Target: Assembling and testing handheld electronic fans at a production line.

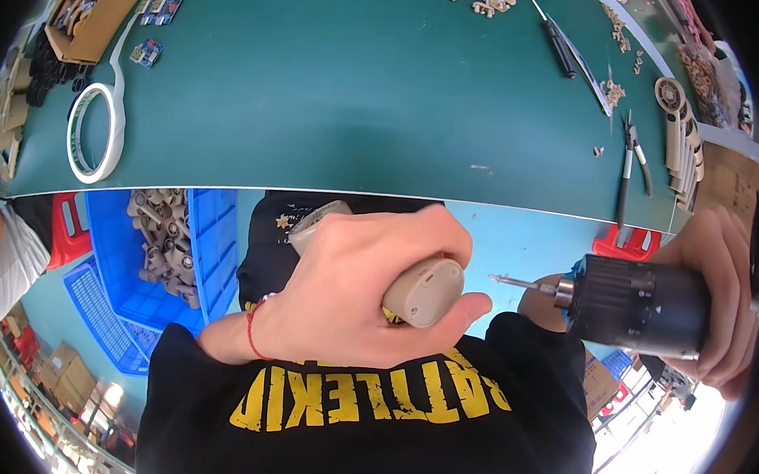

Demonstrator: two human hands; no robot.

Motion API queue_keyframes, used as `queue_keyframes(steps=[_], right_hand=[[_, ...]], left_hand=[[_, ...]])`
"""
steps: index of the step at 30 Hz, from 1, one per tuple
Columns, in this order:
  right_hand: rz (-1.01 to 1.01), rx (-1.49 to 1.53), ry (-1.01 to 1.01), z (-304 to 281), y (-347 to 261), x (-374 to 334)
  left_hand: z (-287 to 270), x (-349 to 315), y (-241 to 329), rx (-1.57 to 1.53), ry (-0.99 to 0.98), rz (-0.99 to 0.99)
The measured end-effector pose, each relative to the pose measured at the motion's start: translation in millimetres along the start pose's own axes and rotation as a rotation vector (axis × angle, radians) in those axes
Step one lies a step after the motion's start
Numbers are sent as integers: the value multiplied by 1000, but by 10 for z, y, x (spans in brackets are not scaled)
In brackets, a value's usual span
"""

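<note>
The left hand (351,291) is wrapped tight around a beige plastic cylinder (422,292), fingers curled over the top and thumb pressed underneath, so that its round end cap faces right. A thin red string circles that wrist. The right hand (720,298) is closed around the black body of a power drill (638,306), and the drill's slim bit (514,283) points left toward the cap — near it, but with a clear gap between tip and plastic. Both are held in front of the person's black shirt with yellow lettering, below the edge of the green desk (361,90). On the desk lie a roll of white tape (93,132) at the left, a pair of pliers (632,160) at the right and a black-handled screwdriver (561,49) further back. A blue crate (216,246) of tan parts sits below the desk edge, left of the hands.
</note>
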State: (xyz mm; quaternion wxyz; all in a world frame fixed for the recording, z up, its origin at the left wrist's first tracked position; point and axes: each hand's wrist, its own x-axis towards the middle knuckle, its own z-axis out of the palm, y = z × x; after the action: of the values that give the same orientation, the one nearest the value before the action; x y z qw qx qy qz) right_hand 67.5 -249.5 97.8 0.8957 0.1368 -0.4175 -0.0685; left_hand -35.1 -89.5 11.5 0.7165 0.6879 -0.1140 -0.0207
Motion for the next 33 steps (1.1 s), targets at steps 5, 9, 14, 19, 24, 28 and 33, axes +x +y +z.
queue_keyframes(steps=[5, 9, 14, 19, 24, 28, 33], right_hand=[[55, -16, 69, -31, 226, -232], [107, -33, 109, 10, 117, -238], [180, -70, 142, -46, 158, -268], [260, -106, 177, 36, 53, -256], [335, -148, 207, 79, -95, -178], [387, -194, 231, 87, -45, -266], [464, -231, 262, 135, -170, -195]], left_hand=[[-2, 32, -28, 144, -94, 63], [18, 18, -44, 128, -118, 24], [13, 7, -35, 151, -145, 24], [6, -12, -22, 206, -183, -16], [16, 1, 37, 243, -230, -75], [41, 14, 15, 250, -256, -89], [39, 11, 14, 273, -283, -97]])
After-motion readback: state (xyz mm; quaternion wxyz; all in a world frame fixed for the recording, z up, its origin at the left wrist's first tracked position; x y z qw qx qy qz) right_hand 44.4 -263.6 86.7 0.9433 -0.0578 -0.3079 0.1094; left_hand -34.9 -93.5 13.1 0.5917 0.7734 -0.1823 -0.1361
